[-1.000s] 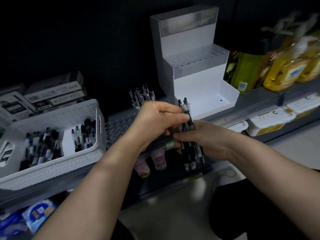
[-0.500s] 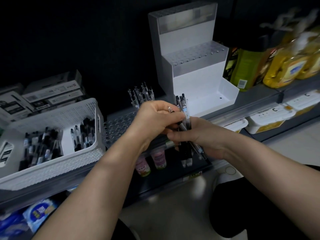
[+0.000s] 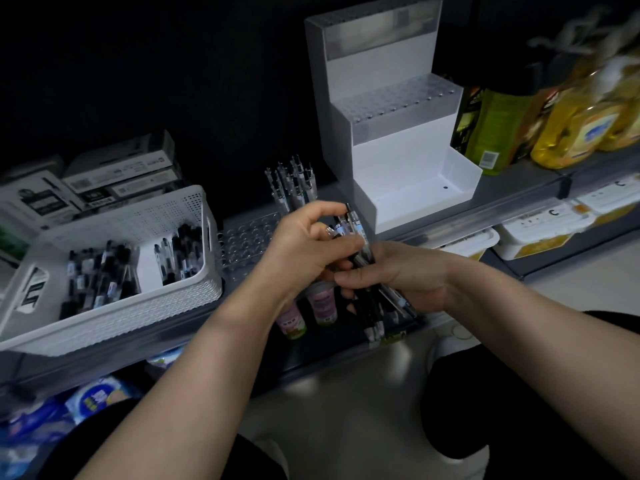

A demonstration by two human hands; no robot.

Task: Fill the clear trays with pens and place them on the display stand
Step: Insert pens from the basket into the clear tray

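My right hand (image 3: 398,277) grips a bundle of black pens (image 3: 370,306) in front of the shelf edge. My left hand (image 3: 308,247) pinches one pen near the top of that bundle. Behind my hands a clear tray (image 3: 246,242) with round holes lies on the shelf, and several pens (image 3: 294,181) stand in its far end. The white stepped display stand (image 3: 398,150) rises to the right of it, with a clear tray on its top step and another on its middle step, both without pens. Its lowest level is bare.
A white perforated basket (image 3: 121,299) with loose pens stands at the left, boxes (image 3: 117,174) stacked behind it. Yellow and green bottles (image 3: 571,123) line the shelf at the right. Small pink bottles (image 3: 308,311) sit on the lower shelf beneath my hands.
My left hand's fingers have shifted up the bundle and now pinch a single pen near its top. The right hand keeps holding the bundle in much the same place.
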